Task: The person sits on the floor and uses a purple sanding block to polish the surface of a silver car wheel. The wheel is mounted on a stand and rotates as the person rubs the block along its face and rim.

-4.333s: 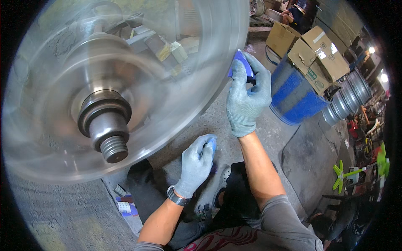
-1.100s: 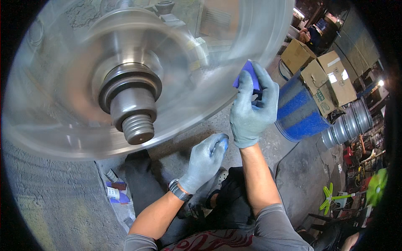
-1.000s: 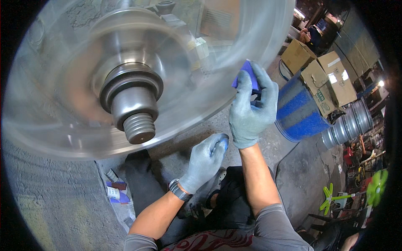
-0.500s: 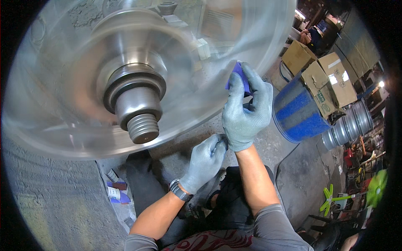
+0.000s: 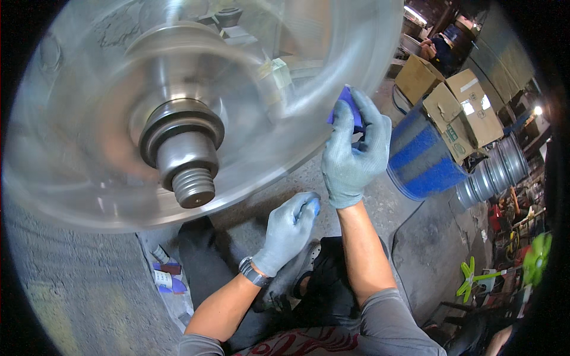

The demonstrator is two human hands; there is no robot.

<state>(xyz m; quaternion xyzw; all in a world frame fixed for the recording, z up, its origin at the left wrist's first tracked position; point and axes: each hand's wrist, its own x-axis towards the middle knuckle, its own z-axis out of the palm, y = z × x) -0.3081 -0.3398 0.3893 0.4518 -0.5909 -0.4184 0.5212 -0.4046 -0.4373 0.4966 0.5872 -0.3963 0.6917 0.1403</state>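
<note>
A large metal wheel spins in a blur on a shaft with a threaded end, filling the upper left. My right hand, in a grey glove, pinches a folded piece of purple sandpaper between thumb and fingers, close beside the wheel's right-hand face. Whether the sandpaper touches the metal, I cannot tell. Lower down, my gloved left hand is closed in front of my lap, under the wheel's lower edge. A spot of blue shows at its fingertips; what it is stays unclear.
Cardboard boxes top a blue drum on the right, with stacked silver wheel rims beyond. A green-bladed fan stands at lower right. Purple and maroon sheets lie at lower left beside a rough grey surface. Another person is far back.
My right hand has shifted slightly to the right with the sandpaper. The left hand stays nearly in place, its fingertips turned so blue shows. The whole view has shifted a little; the wheel keeps spinning.
</note>
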